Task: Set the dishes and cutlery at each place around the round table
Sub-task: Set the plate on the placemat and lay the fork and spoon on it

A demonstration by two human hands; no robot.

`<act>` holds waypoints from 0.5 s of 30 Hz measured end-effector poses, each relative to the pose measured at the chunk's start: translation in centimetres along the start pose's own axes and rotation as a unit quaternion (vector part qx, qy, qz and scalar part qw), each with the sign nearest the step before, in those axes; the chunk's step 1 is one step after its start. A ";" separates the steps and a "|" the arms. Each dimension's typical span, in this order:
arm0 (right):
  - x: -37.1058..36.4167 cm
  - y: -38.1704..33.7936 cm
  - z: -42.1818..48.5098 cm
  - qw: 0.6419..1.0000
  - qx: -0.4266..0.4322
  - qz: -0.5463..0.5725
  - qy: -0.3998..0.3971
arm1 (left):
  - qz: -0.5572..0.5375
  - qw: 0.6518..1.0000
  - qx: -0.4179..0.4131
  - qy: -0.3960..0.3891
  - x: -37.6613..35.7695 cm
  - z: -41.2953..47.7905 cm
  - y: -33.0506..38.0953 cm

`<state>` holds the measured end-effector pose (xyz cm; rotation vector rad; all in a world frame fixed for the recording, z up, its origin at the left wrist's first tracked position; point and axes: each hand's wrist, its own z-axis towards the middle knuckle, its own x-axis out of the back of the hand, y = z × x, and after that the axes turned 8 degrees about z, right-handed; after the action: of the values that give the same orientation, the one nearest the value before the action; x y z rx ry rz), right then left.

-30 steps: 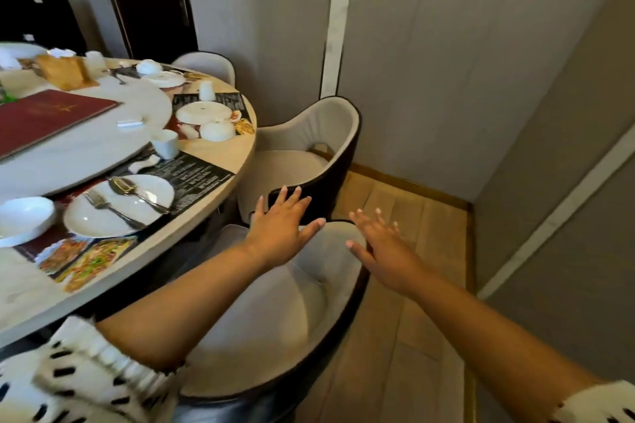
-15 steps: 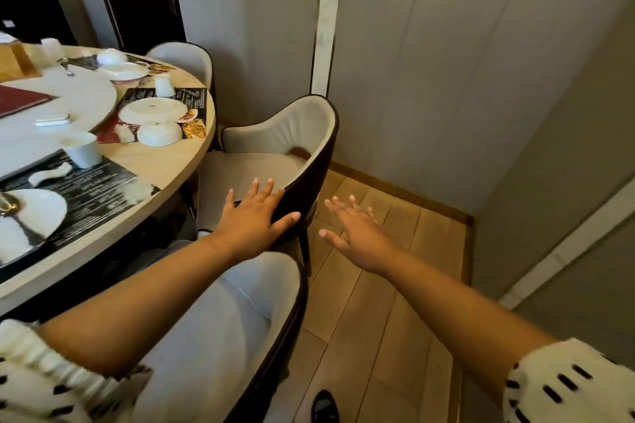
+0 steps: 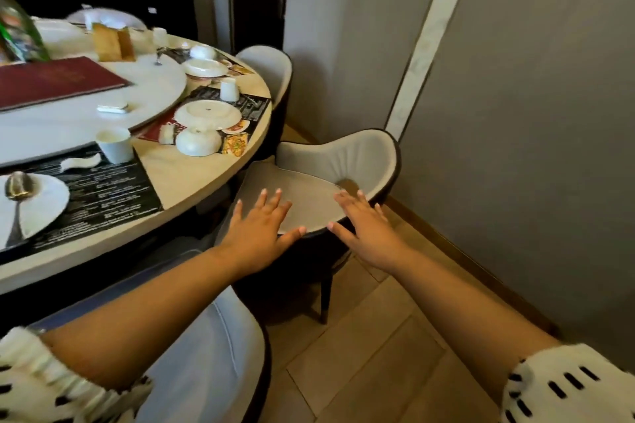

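The round table (image 3: 192, 178) fills the left side. On a dark placemat (image 3: 103, 196) at the near place lies a white plate (image 3: 41, 206) with a spoon (image 3: 17, 189) on it, a white cup (image 3: 115, 145) behind. The place beyond has an upturned white plate (image 3: 208, 113), an upturned bowl (image 3: 198, 141) and a small cup (image 3: 229, 90). My left hand (image 3: 257, 233) hovers open, fingers spread, over the front edge of a grey chair (image 3: 330, 161). My right hand (image 3: 369, 233) is open over the same chair's near arm. Both hands hold nothing.
A white turntable (image 3: 68, 127) in the table's middle carries a red menu book (image 3: 55, 81) and a small white box (image 3: 112, 108). A second grey chair (image 3: 206, 354) stands right below me, a third (image 3: 271, 70) near the dark door. Grey wall at right, wooden floor (image 3: 371, 354) between.
My view has swung back left, showing more of the table. Both hands have moved forward from the nearest chair to over the second chair's seat and arm, still empty.
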<state>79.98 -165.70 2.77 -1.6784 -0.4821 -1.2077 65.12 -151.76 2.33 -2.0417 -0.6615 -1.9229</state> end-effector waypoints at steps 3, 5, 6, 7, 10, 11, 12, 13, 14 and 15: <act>-0.5 1.3 4.0 0.999 0.033 0.010 -0.030 | -0.008 0.999 0.049 0.000 0.1 2.1 -0.8; -0.5 2.2 7.2 0.997 0.062 0.011 -0.052 | -0.015 0.997 0.082 0.001 0.2 3.9 -1.2; -0.5 2.6 8.6 0.995 0.076 0.011 -0.061 | -0.016 0.995 0.094 -0.002 0.4 4.8 -1.3; -0.4 2.9 10.3 0.993 0.091 0.015 -0.070 | -0.018 0.994 0.109 -0.005 0.5 5.9 -1.4; 0.2 4.6 16.0 0.984 0.143 0.026 -0.101 | -0.025 0.987 0.159 -0.004 0.7 10.2 -1.5; 0.2 5.0 17.7 0.981 0.161 0.025 -0.109 | -0.027 0.984 0.176 0.001 0.6 11.5 -1.7; 0.4 5.5 19.6 0.976 0.182 0.018 -0.122 | -0.037 0.979 0.202 0.010 0.5 12.9 -1.7; 0.7 6.0 21.2 0.971 0.198 0.012 -0.135 | -0.051 0.972 0.228 0.017 0.3 14.1 -1.6; 0.9 6.4 22.9 0.967 0.209 0.012 -0.145 | -0.061 0.966 0.250 0.022 0.2 15.3 -1.5; 1.2 6.8 24.4 0.963 0.221 0.014 -0.155 | -0.066 0.962 0.265 0.020 0.1 16.4 -1.3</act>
<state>97.66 -147.77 -0.18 -1.4772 -0.8501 -0.7428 78.75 -142.76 0.81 -1.6509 -1.1781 -1.6118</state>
